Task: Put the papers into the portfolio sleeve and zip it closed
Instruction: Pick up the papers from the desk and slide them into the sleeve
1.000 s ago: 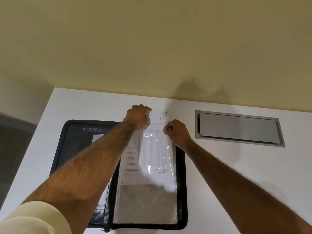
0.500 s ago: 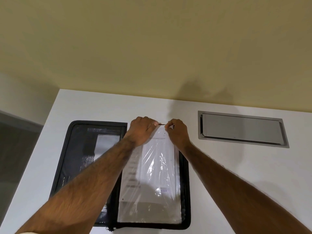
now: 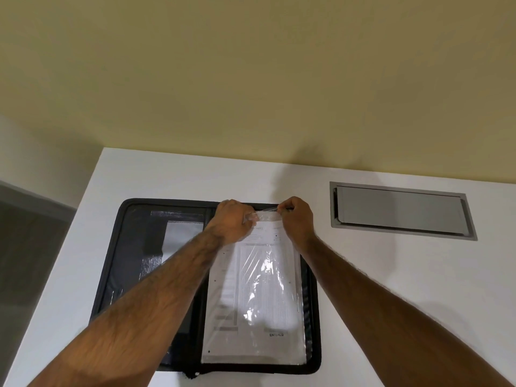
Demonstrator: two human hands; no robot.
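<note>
A black zip portfolio (image 3: 117, 263) lies open on the white table. On its right half rests a clear plastic sleeve (image 3: 268, 219) with printed papers (image 3: 262, 300) inside it. My left hand (image 3: 233, 223) pinches the sleeve's top edge near its left corner. My right hand (image 3: 297, 216) pinches the same top edge at the right, where a thin dark strip runs between my two hands. The papers sit fully below that edge.
A grey metal cable hatch (image 3: 402, 210) is set flush into the table (image 3: 391, 275) to the right of the portfolio. A yellow wall runs along the table's far edge. The table's left edge drops to a dark floor (image 3: 28, 247).
The papers stuck out past the sleeve's top a second ago; now they sit inside. Both hands have come to the sleeve's top edge, and the right hand has moved rightward along it.
</note>
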